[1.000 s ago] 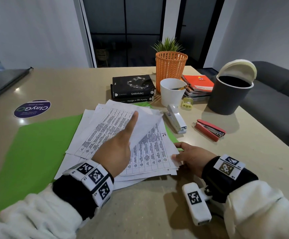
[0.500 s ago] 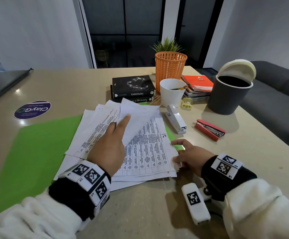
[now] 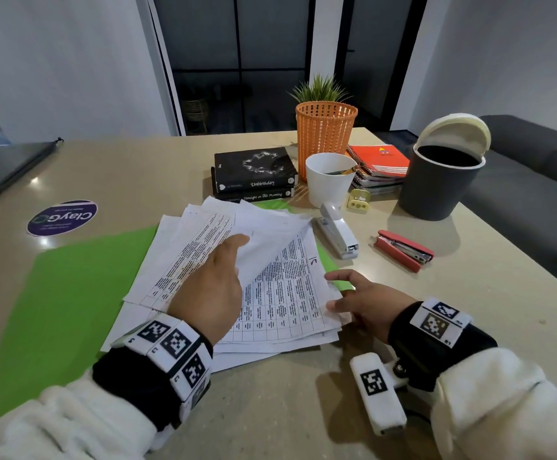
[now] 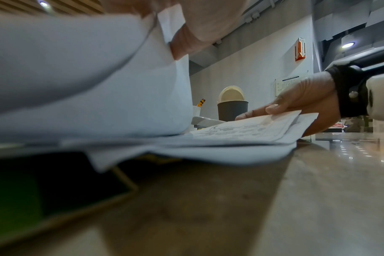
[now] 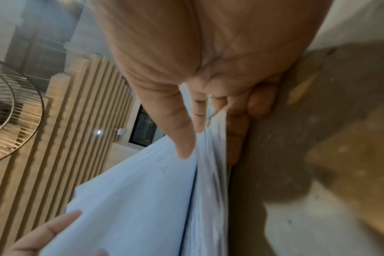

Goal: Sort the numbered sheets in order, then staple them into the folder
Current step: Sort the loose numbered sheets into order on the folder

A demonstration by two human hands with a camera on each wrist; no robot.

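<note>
A loose stack of printed sheets [image 3: 283, 293] lies on the open green folder [image 3: 71, 293]. My left hand [image 3: 234, 257] pinches the top sheet [image 3: 263, 234] between thumb and fingers and holds it lifted and curled over to the left; the left wrist view shows the raised sheet [image 4: 99, 78] in those fingers [image 4: 180, 45]. The sheet below shows a handwritten mark at its top right corner. My right hand [image 3: 336, 292] holds the stack's right edge, thumb [image 5: 182, 138] on top and fingers under the stack [image 5: 208, 190]. A white stapler [image 3: 336, 230] lies beyond the sheets.
A red stapler [image 3: 403, 250], a white cup [image 3: 328, 179], an orange basket [image 3: 325, 134], black books [image 3: 253, 174], spiral notebooks [image 3: 380, 161] and a grey bin [image 3: 436, 180] stand at the back right. A closed laptop [image 3: 4, 167] lies far left.
My left hand has peeled the top sheet up and further left, uncovering more of the printed sheet beneath. The right hand has stayed at the stack's right edge.
</note>
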